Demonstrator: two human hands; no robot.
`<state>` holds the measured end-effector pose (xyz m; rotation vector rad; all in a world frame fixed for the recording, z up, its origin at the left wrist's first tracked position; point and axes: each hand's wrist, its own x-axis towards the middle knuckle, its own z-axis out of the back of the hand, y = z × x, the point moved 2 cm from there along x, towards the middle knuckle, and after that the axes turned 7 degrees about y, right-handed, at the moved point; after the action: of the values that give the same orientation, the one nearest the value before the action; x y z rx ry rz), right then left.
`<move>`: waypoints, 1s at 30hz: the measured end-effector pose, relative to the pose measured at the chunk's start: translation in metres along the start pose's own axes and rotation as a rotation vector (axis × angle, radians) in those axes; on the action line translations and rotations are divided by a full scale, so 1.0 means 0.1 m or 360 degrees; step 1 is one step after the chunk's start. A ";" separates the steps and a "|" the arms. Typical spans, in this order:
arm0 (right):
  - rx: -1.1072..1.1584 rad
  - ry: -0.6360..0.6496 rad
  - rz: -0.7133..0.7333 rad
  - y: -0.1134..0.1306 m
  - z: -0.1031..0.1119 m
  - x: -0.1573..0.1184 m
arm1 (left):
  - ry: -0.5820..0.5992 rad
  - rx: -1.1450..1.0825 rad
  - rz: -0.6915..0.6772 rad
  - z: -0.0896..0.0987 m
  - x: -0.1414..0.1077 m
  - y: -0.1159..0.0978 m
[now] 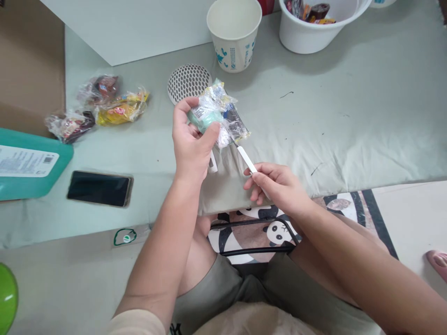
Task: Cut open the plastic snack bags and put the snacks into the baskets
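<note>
My left hand (190, 139) pinches a crinkled clear plastic packet (206, 114) with something pale green inside, raised above the cloth-covered table. Next to it, a dark-and-yellow wrapper (236, 122) shows beyond the thumb; whether the two are joined, I cannot tell. My right hand (275, 186) is closed around the white handle of a slim tool (247, 159). Its thin metal end meets the plastic near my left thumb, and the tip is hidden, so its kind is unclear. Part of a white object (212, 164) peeks out under my left wrist.
Several wrapped snacks (120, 109) lie at left, above a phone (99, 188) and a teal container (31, 163). A perforated disc (188, 79), a paper cup (235, 46) and a white tub (310, 35) holding wrapped pieces stand farther back. A white panel (139, 28) rises behind.
</note>
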<state>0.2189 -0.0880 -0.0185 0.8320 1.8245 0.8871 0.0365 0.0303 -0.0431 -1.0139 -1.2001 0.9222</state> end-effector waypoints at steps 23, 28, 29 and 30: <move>-0.0427 -0.0095 0.0092 0.01 0.00 -0.10 | -0.0112 -0.0473 -0.0054 0.10 0.09 -0.05; -0.1209 -0.0706 0.0611 0.18 0.25 -0.20 | 0.0043 -0.0309 0.0102 0.11 0.04 -0.14; -0.1342 -0.0872 0.0690 0.22 0.33 -0.20 | 0.0069 -0.0276 0.0152 0.10 0.02 -0.18; -0.1480 -0.1025 0.0752 0.24 0.41 -0.19 | 0.0088 -0.0236 0.0186 0.09 0.00 -0.21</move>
<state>0.2680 -0.0822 -0.0032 0.7897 0.5320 1.3925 0.0287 0.0248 -0.0227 -1.2316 -1.1859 0.8999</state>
